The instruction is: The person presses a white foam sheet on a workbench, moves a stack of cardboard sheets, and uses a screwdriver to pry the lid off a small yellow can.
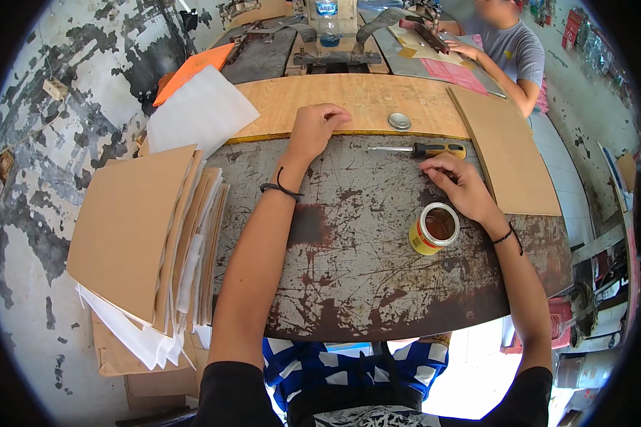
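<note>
My left hand (316, 129) rests at the near edge of the pale wooden board (292, 92), its fingers loosely bent and apart, nothing visible in them. Over the right side of the scratched metal worktop (363, 285), my right hand (461, 186) hovers or rests with half-bent fingers; it appears to hold nothing. Just beyond its fingertips lies a screwdriver (438, 150) with a black and yellow handle, its blade toward the left. Below that hand stands an uncovered yellow can (425, 242) with brown contents. A round metal lid (399, 122) lies on the board between and beyond my hands.
Stacked brown cardboard sheets (132, 231) and white sheets stand at the left. A cardboard panel (509, 153) lies along the right edge. White paper (203, 110) and an orange sheet (196, 71) lie far left. Across the table sit a water bottle (327, 25) and a working person (513, 53).
</note>
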{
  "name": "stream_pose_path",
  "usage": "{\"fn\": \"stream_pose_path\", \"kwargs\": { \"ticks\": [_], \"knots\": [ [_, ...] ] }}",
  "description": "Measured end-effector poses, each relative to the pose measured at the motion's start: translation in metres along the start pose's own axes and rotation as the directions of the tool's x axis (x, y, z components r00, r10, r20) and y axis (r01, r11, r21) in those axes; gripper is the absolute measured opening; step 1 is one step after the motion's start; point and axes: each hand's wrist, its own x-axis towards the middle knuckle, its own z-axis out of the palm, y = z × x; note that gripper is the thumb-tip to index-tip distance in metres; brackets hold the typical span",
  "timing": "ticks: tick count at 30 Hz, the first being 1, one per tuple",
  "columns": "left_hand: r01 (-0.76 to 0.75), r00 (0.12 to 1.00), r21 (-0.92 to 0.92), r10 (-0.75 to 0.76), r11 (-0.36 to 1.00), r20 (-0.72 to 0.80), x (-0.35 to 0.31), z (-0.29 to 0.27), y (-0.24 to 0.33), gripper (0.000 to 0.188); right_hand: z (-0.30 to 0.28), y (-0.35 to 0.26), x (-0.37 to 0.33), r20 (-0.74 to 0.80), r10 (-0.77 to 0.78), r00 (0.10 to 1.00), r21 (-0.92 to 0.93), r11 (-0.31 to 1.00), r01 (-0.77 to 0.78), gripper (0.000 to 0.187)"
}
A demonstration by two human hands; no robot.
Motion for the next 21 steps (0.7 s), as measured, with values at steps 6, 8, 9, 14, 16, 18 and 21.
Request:
{"fn": "stream_pose_path", "kwargs": {
  "ticks": [6,8,9,14,16,18,21],
  "knots": [
    [-0.11,0.993,0.02,0.111,0.994,-0.036,0.002,0.004,-0.009,0.014,0.001,0.001,0.0,-0.026,-0.014,1.0,-0.002,1.0,0.014,0.017],
    [-0.056,0.998,-0.014,0.056,0.998,0.004,0.0,0.003,-0.011,0.016,0.001,0.001,0.0,-0.016,0.015,1.0,0.024,1.0,-0.014,0.015],
    [-0.036,0.999,-0.045,0.037,0.998,0.015,-0.001,0.003,-0.011,0.016,0.002,0.001,-0.001,-0.004,0.033,0.999,0.046,0.998,-0.033,0.015],
    [-0.077,0.997,-0.014,0.077,0.997,-0.003,0.002,0.007,-0.009,0.016,0.0,0.001,-0.001,-0.036,0.063,0.997,0.039,0.997,-0.062,0.02],
    [-0.101,0.995,0.054,0.101,0.993,0.007,0.002,0.007,-0.006,0.016,-0.001,-0.001,-0.003,-0.039,0.098,0.994,0.042,0.994,-0.096,0.019],
    [-0.077,0.997,0.047,0.076,0.996,0.022,0.001,0.005,-0.003,0.015,0.001,0.0,-0.002,-0.057,0.07,0.996,0.052,0.996,-0.068,0.019],
    [-0.051,0.998,0.046,0.049,0.998,0.039,0.001,0.003,-0.001,0.014,0.001,-0.003,-0.001,-0.066,0.035,0.997,0.006,0.999,-0.034,0.017]
  ]
}}
